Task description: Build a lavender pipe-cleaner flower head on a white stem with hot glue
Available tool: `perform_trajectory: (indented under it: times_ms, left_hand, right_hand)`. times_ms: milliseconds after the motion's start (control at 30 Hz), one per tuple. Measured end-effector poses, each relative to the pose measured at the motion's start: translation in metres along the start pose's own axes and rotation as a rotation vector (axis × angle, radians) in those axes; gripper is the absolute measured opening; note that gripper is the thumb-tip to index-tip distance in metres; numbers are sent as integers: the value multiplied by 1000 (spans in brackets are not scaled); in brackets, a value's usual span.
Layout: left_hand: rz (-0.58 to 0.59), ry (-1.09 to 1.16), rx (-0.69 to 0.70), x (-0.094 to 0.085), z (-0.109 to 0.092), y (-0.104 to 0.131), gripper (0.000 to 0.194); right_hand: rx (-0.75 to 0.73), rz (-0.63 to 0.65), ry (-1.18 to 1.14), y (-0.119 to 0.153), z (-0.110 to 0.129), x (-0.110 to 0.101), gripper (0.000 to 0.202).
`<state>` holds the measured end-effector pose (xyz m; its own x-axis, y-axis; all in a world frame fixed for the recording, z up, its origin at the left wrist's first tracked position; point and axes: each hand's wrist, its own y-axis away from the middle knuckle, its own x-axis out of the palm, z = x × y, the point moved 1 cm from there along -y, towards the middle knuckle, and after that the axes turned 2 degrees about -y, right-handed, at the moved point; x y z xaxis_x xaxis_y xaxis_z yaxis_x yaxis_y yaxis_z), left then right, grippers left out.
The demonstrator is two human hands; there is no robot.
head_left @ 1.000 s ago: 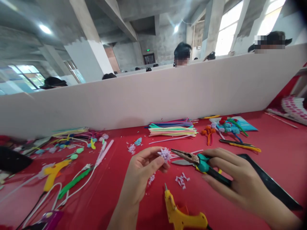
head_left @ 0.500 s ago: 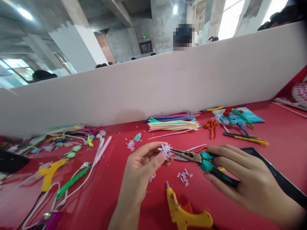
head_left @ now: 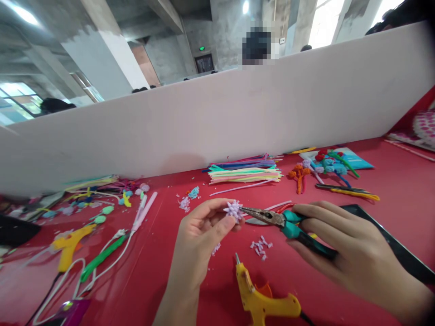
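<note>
Between the thumb and fingers of my left hand (head_left: 200, 240) is a spiky lilac pipe-cleaner ball (head_left: 234, 210). My right hand (head_left: 346, 244) grips needle-nose pliers (head_left: 268, 216) with teal and black handles and rusty jaws. The plier tips meet the right side of the ball; whether they pinch a spike is too small to tell. Below them on the red table lie short lilac pipe-cleaner pieces (head_left: 261, 247). A yellow glue gun (head_left: 261, 296) rests in front, its nozzle pointing up toward the ball. Scissors lie partly hidden behind the pliers.
A bundle of coloured pipe cleaners (head_left: 244, 172) lies along the white partition (head_left: 217, 122). Orange pipe-cleaner flowers (head_left: 299, 174) and tweezers (head_left: 346, 190) are at right. On the left are another yellow glue gun (head_left: 70, 246), a green tool (head_left: 103, 258) and white cords. A dark tray (head_left: 384, 235) lies under my right hand.
The view has shifted slightly. Both hands stay nearly in place, with the plier tips still at the lilac ball.
</note>
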<state>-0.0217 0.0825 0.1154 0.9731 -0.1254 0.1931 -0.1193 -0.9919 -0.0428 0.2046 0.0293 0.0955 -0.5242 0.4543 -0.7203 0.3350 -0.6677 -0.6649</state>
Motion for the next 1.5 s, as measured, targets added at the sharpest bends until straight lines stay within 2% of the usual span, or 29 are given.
perform_trajectory:
  times_ms: [367,533,700,767,933,1167,1267,1500]
  left_hand:
    - [-51,-69,18,4,-2,1,13]
    - [-76,-120,35,4,-3,3,13]
    - [-72,-156,26,4,-2,3,11]
    - [-70,-172,21,3,-1,3,11]
    - [-39,-117,2,1,-1,0,12]
    - [28,100,-33,1,-1,-2,21]
    - [73,134,-39,1,2,-3,19]
    - [93,215,-25,0,5,-2,19]
  right_hand:
    - [-121,-23,252,0,7,2,2]
    - [-134,6,365,2,8,8,6]
    - [-126,-51,416,7,9,11,10]
    - [-133,-38,430,7,10,11,8]
    - [-84,-73,331,2,12,9,7]
    - [36,-60,6,-4,10,-1,8]
    - [31,-49,-8,-5,9,0,4]
    - [17,-61,-7,-4,12,1,4]
